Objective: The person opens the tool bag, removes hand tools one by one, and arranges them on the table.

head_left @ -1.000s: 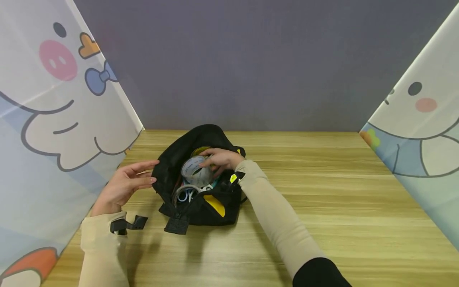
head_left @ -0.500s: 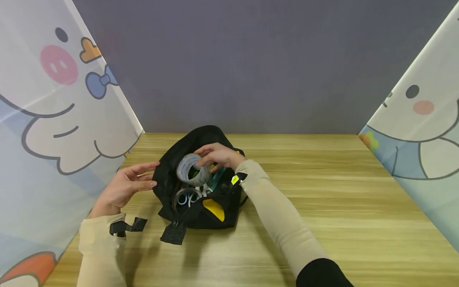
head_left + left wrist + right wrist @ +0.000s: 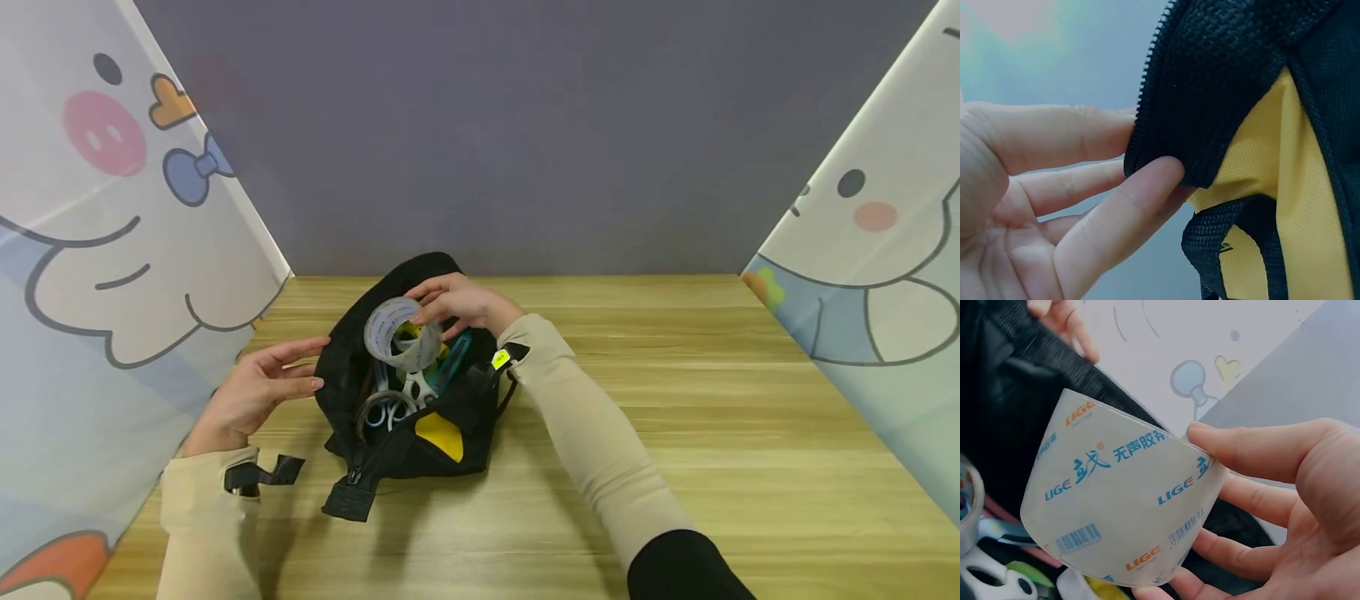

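A black tool bag (image 3: 408,454) with yellow panels sits unzipped on the table. My left hand (image 3: 251,396) pinches the zipped edge of its opening, thumb on one side and fingers on the other, as the left wrist view shows. Over the opening, my right hand (image 3: 468,302) grips a roll of clear tape (image 3: 1116,494) by its rim, between thumb and fingers. Blue and orange print covers the roll's core. Below it in the bag lie white-handled scissors (image 3: 417,388), a teal-handled tool (image 3: 454,360) and another tape roll (image 3: 974,506), partly hidden.
The bag stands on a wood-grain table (image 3: 637,400), left of its middle. A grey panel (image 3: 480,133) rises behind, and cartoon-printed cloths (image 3: 67,275) flank both sides. A black webbing loop (image 3: 1200,240) hangs by the bag's yellow fabric.
My right hand has lifted the tape roll up and slightly left from among the bag's contents, uncovering more of the scissors and teal tool. The left hand stays at the bag's edge.
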The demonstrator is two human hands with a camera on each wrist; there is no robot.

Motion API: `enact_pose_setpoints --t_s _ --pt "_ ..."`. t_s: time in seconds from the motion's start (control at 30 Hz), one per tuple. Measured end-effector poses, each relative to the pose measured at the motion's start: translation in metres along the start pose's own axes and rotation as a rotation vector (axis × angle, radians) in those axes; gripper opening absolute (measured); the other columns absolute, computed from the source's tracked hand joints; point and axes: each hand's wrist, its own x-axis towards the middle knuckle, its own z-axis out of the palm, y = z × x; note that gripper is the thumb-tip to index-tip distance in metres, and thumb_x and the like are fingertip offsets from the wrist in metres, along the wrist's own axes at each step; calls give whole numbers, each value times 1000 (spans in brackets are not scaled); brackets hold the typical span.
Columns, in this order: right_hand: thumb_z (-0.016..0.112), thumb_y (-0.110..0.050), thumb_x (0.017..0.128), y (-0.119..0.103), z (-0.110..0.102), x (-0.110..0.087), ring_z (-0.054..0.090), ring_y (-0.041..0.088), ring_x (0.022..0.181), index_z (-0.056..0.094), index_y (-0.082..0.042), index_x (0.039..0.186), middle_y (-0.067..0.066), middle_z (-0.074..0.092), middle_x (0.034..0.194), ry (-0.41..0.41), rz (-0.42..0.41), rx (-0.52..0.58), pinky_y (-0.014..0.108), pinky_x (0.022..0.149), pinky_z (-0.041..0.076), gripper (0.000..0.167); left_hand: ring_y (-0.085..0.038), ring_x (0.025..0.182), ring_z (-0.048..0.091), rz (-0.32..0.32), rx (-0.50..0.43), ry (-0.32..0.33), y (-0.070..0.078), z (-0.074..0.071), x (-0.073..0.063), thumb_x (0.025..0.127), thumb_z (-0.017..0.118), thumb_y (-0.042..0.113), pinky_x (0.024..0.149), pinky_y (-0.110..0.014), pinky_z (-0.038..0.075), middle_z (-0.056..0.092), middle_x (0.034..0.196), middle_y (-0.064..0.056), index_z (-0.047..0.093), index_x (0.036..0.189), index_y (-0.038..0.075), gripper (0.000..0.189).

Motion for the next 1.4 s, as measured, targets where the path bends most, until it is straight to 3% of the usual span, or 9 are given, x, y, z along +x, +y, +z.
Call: enact_pose_setpoints --t_s 0.13,0.23,0.3,0.5,0.63,0.97,1.23,1.4 --pt "69 -6 93 -9 -4 -6 59 31 113 57 -9 140 13 53 139 2 -27 6 47 83 56 48 -5 117 54 -6 6 2 0 -2 -2 91 65 -9 88 -23 53 56 132 18 60 140 13 54" --pt "67 -5 94 -16 -7 -12 56 33 120 56 -7 141 15 51 141 -7 -50 26 50 85 55 48 -18 127 48 -31 32 11 0 -2 -2 92 66 -6 89 -22 52 54 133 18 57 142 12 54" --pt "66 -5 95 -21 -9 -17 54 34 123 54 -7 142 16 49 144 -9 -64 38 51 87 55 48 -21 127 48 -38 33 17 0 -2 -2 92 67 -6 89 -22 52 54 133 18 57 142 11 54" --pt "63 -4 96 -32 -19 -30 52 32 126 51 -6 144 15 47 146 4 -107 35 52 91 53 49 -3 113 56 -23 3 16 -2 -2 0 91 66 -8 87 -22 53 56 131 18 60 140 13 53" --pt "61 -1 97 -36 -27 -36 52 32 125 51 -4 145 16 50 143 31 -114 75 53 92 52 49 -2 113 56 -20 -10 10 -2 -2 -1 91 65 -9 87 -22 53 56 131 18 60 140 14 54" --pt "55 6 97 -34 -58 -56 58 27 110 48 0 146 19 53 137 169 -177 218 51 83 54 50 -7 113 58 -8 -47 1 -4 -2 2 91 64 -11 85 -22 54 57 131 17 64 136 17 54" --pt "55 5 98 -22 -83 -70 63 23 97 46 0 147 14 56 126 269 -221 259 66 96 43 51 -8 111 60 20 -81 -18 -6 -1 1 91 62 -14 84 -22 54 59 131 16 66 133 19 54" --pt "57 3 98 -10 -96 -73 65 22 91 49 0 145 11 59 120 346 -223 295 65 97 42 48 -7 112 59 5 -61 -11 -6 0 2 91 63 -12 85 -22 54 58 131 16 65 135 20 54"
